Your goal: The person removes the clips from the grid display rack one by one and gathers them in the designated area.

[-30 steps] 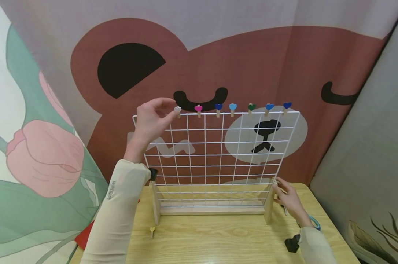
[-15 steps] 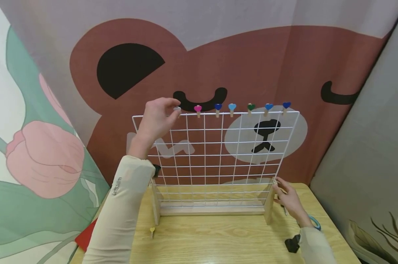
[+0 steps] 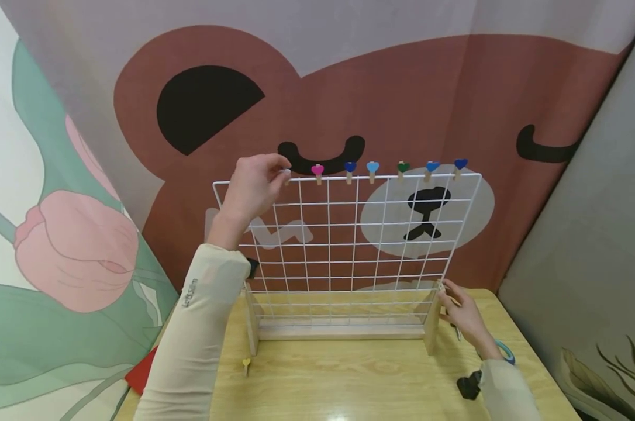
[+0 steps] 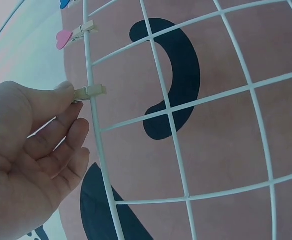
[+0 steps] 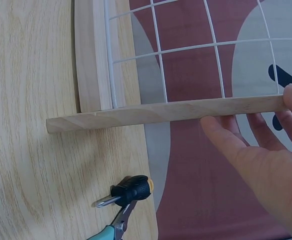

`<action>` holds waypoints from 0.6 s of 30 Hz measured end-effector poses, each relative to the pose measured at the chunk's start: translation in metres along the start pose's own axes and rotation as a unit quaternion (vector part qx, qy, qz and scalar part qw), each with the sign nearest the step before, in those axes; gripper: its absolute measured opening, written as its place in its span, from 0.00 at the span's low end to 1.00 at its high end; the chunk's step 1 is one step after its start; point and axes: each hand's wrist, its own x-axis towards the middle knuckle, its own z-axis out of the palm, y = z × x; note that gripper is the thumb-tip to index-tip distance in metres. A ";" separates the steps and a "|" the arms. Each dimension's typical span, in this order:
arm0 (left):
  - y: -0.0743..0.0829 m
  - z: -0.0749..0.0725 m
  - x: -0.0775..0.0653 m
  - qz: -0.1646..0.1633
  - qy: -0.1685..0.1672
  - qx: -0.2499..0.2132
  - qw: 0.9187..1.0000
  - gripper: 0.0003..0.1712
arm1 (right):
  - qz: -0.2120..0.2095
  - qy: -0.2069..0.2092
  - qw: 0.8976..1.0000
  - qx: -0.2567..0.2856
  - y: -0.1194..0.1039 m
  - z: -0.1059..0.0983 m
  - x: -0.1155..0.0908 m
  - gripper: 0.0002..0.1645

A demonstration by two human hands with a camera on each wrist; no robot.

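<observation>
At the top left of the white wire grid (image 4: 168, 110), my left hand (image 3: 249, 188) pinches a small wooden clothespin (image 4: 90, 92) between thumb and fingertips. The pin's jaws sit across the top wire; its white heart is mostly hidden by the fingers. Several heart clothespins stand along the same wire to the right, among them a pink one (image 3: 317, 170), a light blue one (image 3: 372, 168) and a green one (image 3: 403, 168). My right hand (image 3: 467, 317) holds the upper end of the stand's right wooden side post (image 5: 171, 111).
A yellow heart clothespin (image 3: 246, 365) lies on the wooden table (image 3: 349, 380) at the front left. Right of the stand lie a stubby screwdriver (image 5: 131, 190) and teal-handled pliers (image 5: 106, 233). Something red (image 3: 141, 372) is by the left edge. A bear-print cloth (image 3: 380, 105) hangs behind.
My left hand has shifted slightly right and its fingers now cover more of the white heart. The right hand keeps its place on the post.
</observation>
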 end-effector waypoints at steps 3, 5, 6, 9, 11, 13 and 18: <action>0.000 0.001 0.001 -0.008 0.002 -0.007 1.000 0.11 | -0.003 0.000 1.000 0.000 0.001 0.000 0.002 0.36; -0.001 0.002 0.000 -0.014 0.002 -0.011 1.000 0.11 | -0.002 -0.001 1.000 0.000 0.002 -0.001 0.001 0.36; 0.000 0.002 0.000 -0.016 0.001 -0.011 1.000 0.11 | 0.001 -0.001 1.000 -0.001 0.002 0.000 0.001 0.36; -0.001 0.003 0.001 -0.023 -0.001 -0.012 1.000 0.11 | 0.010 -0.003 1.000 -0.003 0.000 0.000 0.000 0.37; -0.001 0.004 0.001 -0.027 -0.001 -0.014 1.000 0.12 | 0.012 -0.004 1.000 -0.007 -0.002 0.000 0.001 0.37; -0.002 0.005 0.002 -0.031 -0.001 -0.015 0.999 0.12 | 0.012 -0.005 1.000 -0.007 -0.003 0.000 0.002 0.36; -0.001 0.005 0.005 -0.031 0.002 -0.010 0.999 0.12 | 0.003 -0.005 1.000 -0.006 -0.005 0.000 0.006 0.36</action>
